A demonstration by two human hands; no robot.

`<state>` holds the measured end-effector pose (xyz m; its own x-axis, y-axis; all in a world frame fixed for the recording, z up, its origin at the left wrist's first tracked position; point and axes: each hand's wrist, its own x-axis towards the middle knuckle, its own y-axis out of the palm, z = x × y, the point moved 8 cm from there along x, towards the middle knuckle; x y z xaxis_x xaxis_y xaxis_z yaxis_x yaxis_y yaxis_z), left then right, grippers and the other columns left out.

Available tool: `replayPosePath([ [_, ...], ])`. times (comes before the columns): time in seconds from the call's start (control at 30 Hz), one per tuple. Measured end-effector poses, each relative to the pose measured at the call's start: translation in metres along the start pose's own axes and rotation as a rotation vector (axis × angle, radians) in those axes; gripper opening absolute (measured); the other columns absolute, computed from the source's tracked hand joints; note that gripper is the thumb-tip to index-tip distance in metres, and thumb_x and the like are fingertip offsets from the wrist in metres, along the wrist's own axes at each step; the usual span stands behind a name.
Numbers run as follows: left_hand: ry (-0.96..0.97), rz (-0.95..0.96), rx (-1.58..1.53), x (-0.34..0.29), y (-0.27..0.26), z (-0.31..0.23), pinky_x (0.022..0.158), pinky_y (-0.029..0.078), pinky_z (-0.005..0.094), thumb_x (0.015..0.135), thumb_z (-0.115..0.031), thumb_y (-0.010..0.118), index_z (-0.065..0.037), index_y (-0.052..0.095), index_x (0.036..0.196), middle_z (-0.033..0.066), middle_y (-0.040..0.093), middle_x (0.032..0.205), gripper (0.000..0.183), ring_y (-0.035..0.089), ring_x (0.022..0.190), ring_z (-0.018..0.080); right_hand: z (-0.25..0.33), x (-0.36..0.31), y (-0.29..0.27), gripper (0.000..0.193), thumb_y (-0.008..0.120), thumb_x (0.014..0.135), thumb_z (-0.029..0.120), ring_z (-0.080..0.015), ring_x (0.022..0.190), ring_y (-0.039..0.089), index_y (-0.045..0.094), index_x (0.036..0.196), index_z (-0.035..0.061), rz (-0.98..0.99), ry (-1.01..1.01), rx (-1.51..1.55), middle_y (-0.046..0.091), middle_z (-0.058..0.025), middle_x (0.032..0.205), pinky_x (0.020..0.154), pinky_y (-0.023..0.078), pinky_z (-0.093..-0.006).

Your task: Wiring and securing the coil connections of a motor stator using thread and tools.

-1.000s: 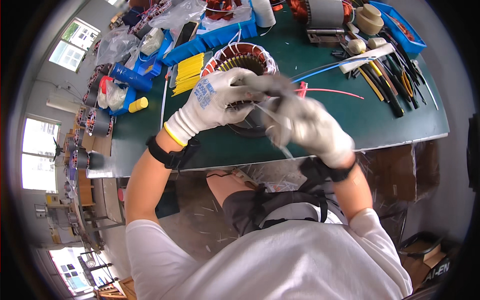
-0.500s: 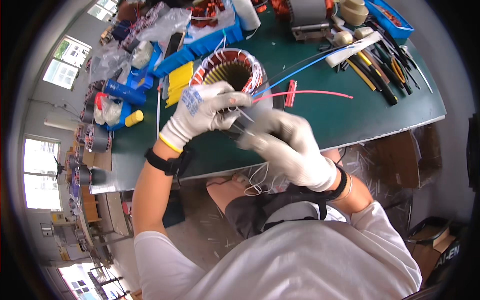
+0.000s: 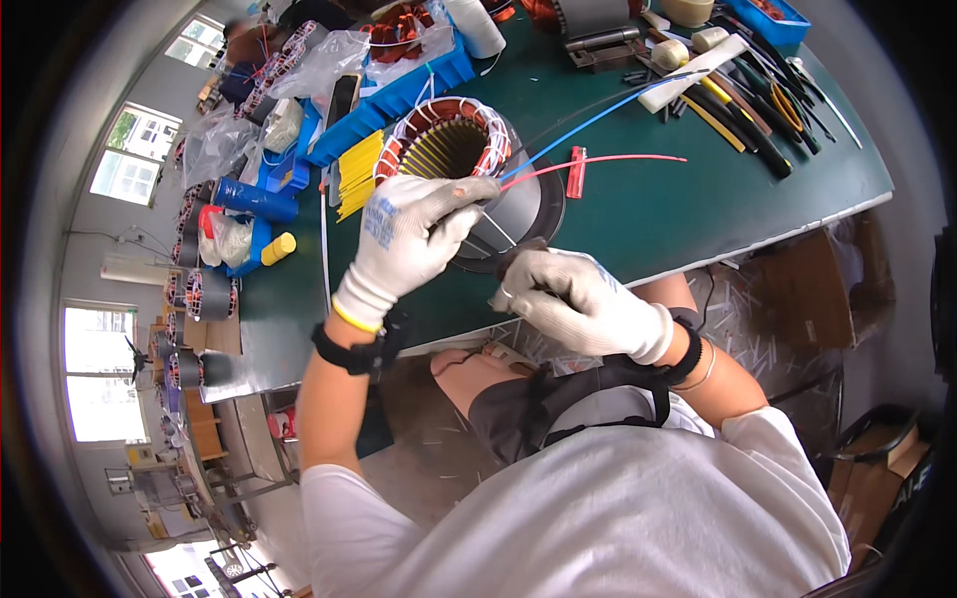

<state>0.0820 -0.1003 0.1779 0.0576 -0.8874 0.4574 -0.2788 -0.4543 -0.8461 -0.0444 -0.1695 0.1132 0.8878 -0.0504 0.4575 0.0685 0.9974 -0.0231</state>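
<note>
A motor stator (image 3: 446, 140) stands on the green bench, its copper winding laced with white cord and its bore facing up. At its near rim my gloved left hand (image 3: 414, 234) is closed, thumb and fingers pinching the white lacing cord (image 3: 500, 229). The cord runs taut from there to my gloved right hand (image 3: 583, 304), whose curled fingers grip it to the right and nearer to me. Something dark shows at the right fingertips; I cannot make it out. A blue lead (image 3: 588, 140) and a pink lead (image 3: 608, 158) stick out rightward from beside the left fingertips.
A red lighter-like piece (image 3: 576, 172) lies right of the stator. Farther right are pliers and other hand tools (image 3: 753, 120). Yellow strips (image 3: 359, 174) and a blue bin (image 3: 424, 80) stand at the left and back. A cardboard box (image 3: 807, 289) is below the bench's right side.
The right hand was smeared by motion and now holds steadier, a little higher. The loose cord loop hanging below it is no longer seen. The left hand stays at the stator's rim.
</note>
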Motion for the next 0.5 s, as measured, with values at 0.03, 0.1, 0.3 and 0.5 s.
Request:
replayPosePath([
  [0.03, 0.004, 0.014, 0.117, -0.004, -0.001, -0.003, 0.072, 0.054, 0.0356, 0.082, -0.01, 0.072, -0.011, 0.071, 0.112, 0.0088, 0.073, 0.087, 0.03, 0.07, 0.077, 0.028, 0.007, -0.002, 0.0, 0.012, 0.056, 0.092, 0.008, -0.0254, 0.092, 0.064, 0.064, 0.096, -0.0006, 0.104, -0.034, -0.125, 0.065, -0.0133, 0.103, 0.083, 0.051, -0.0354],
  [0.1, -0.191, -0.174, 0.004, -0.014, -0.003, 0.008, 0.075, 0.053, 0.0368, 0.08, -0.011, 0.075, -0.007, 0.064, 0.122, 0.012, 0.073, 0.099, 0.044, 0.07, 0.08, 0.0278, 0.022, -0.011, -0.032, 0.012, 0.06, 0.089, 0.01, -0.0277, 0.092, 0.063, 0.065, 0.094, 0.0007, -0.006, -0.11, -0.131, 0.067, -0.0152, 0.103, 0.08, 0.05, -0.038],
  [0.3, -0.23, -0.124, -0.07, -0.021, 0.003, 0.024, 0.082, 0.053, 0.0374, 0.079, -0.009, 0.077, -0.004, 0.058, 0.127, 0.0121, 0.071, 0.111, 0.051, 0.071, 0.09, 0.0266, 0.002, -0.034, -0.069, 0.05, 0.057, 0.077, -0.009, -0.0407, 0.092, 0.068, 0.063, 0.125, 0.0035, -0.413, 0.311, -1.094, 0.067, -0.0271, 0.1, 0.078, 0.057, -0.0451],
  [0.5, -0.356, -0.104, -0.191, -0.024, 0.003, 0.028, 0.09, 0.051, 0.0378, 0.081, -0.01, 0.077, -0.002, 0.052, 0.138, 0.0155, 0.066, 0.12, 0.062, 0.069, 0.094, 0.0288, -0.014, 0.011, -0.019, 0.028, 0.064, 0.08, 0.008, -0.0324, 0.08, 0.064, 0.067, 0.107, 0.0159, -0.572, -0.006, -0.944, 0.063, -0.0135, 0.084, 0.07, 0.052, -0.043],
])
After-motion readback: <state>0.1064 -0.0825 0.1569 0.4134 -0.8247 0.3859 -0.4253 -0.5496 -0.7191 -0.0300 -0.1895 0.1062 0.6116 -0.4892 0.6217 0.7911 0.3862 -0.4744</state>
